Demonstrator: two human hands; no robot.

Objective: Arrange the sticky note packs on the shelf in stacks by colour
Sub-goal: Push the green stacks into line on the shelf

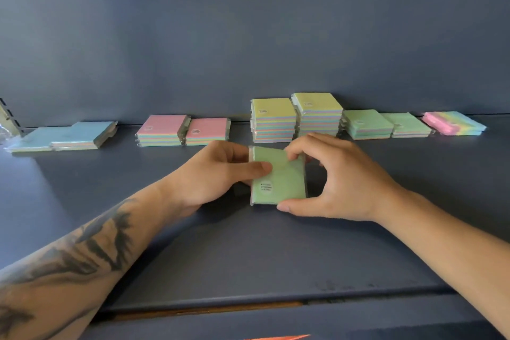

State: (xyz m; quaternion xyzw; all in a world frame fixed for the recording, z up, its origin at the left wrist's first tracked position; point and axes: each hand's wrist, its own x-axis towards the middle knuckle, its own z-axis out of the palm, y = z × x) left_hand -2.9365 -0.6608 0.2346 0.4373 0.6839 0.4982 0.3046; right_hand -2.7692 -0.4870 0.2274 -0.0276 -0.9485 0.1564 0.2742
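A shop: wrapped sticky note packs point(273, 119) stocked on slotted shelf point(248, 243).

Green pack point(278, 176) — dark blue shelf point(248, 257)

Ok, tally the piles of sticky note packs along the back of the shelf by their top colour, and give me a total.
Blue-topped piles: 2
Pink-topped piles: 3
Yellow-topped piles: 2
Green-topped piles: 2
Total: 9 piles, not counting the green pack held in the left hand and right hand.
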